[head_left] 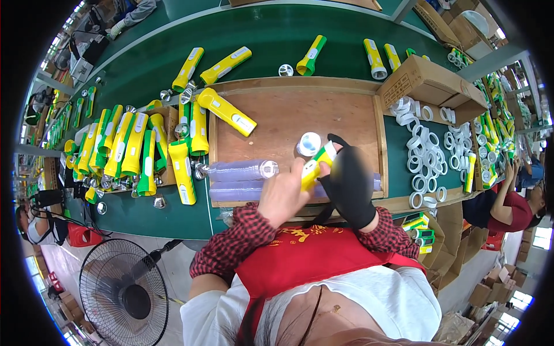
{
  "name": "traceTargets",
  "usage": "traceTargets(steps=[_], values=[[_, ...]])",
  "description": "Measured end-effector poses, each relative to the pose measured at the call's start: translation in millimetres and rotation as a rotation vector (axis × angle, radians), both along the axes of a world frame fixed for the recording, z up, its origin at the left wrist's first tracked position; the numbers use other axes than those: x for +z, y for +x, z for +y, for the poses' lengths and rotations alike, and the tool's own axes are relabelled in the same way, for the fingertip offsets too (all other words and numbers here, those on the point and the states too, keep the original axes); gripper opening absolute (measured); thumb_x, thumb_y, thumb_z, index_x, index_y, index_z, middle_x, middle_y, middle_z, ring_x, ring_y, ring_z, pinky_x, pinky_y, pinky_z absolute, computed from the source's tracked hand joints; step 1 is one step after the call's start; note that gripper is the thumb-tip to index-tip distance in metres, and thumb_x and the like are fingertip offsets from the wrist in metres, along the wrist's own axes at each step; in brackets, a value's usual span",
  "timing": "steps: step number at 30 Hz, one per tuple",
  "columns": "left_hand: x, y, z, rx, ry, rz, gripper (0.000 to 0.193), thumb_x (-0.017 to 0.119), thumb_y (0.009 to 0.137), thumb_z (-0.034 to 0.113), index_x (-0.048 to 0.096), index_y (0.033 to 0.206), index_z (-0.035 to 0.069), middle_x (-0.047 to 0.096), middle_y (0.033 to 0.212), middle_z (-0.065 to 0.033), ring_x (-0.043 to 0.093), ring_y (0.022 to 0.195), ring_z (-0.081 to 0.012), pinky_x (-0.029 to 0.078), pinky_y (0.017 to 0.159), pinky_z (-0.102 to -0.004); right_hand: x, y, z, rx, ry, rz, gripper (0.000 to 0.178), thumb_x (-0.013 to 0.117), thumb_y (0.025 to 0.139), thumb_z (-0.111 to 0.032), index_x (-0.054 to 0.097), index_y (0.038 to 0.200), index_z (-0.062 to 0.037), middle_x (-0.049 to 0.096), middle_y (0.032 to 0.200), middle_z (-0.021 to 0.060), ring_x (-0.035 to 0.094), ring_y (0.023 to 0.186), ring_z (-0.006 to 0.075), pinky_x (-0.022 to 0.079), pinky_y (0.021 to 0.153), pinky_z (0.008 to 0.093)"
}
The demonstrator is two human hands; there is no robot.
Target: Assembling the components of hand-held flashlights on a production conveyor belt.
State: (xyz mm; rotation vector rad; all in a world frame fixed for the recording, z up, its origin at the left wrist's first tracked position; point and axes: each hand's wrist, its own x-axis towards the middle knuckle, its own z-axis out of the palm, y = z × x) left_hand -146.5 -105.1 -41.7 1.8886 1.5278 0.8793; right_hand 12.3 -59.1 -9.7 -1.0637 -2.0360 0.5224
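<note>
A yellow and green flashlight point(311, 173) is held between my two hands above the wooden tray point(300, 104). My left hand point(283, 193), bare, is closed round its lower part. My right hand point(349, 187), in a black fingerless glove, grips it near its upper end, which is partly hidden by the fingers. Just beyond the flashlight, a white ring-shaped piece point(309, 144) rests on the tray's board. Two rows of stacked clear plastic discs point(239, 171) lie along the tray's near side and pass behind my hands. Another yellow flashlight point(228, 112) leans over the tray's far left corner.
Many yellow and green flashlights point(124, 144) crowd the left, with loose silver reflectors point(159, 202) around them. White rings point(427, 161) are heaped on the right beside a cardboard box point(430, 86). More flashlights lie beyond the tray. A fan point(135, 301) stands at lower left; co-workers sit nearby.
</note>
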Motion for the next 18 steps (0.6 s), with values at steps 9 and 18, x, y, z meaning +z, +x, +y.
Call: traceTargets(steps=[9, 18], values=[[5.5, -9.0, 11.7, -0.149, -0.233, 0.066, 0.052, 0.073, 0.074, 0.018, 0.046, 0.114, -0.001, 0.064, 0.076, -0.0215, 0.067, 0.067, -0.0365, 0.054, 0.061, -0.0437, -1.6, 8.2, 34.6, 0.227, -0.322, 0.031, 0.027, 0.069, 0.085, -0.017, 0.061, 0.106, -0.0030, 0.062, 0.095, 0.0136, 0.065, 0.086, 0.0306, 0.050, 0.074, 0.0335], [46.4, -24.5, 34.5, -0.449, -0.484, -0.556, 0.054, 0.075, 0.073, 0.021, 0.047, 0.114, 0.001, 0.063, 0.083, -0.0234, 0.065, 0.079, -0.0340, 0.052, 0.069, -0.0394, 47.3, 15.6, 53.7, 0.537, -0.445, 0.306, 0.049, 0.043, 0.100, -0.045, 0.056, 0.114, 0.0000, 0.063, 0.093, 0.0096, 0.062, 0.087, 0.0177, 0.047, 0.079, 0.0286]])
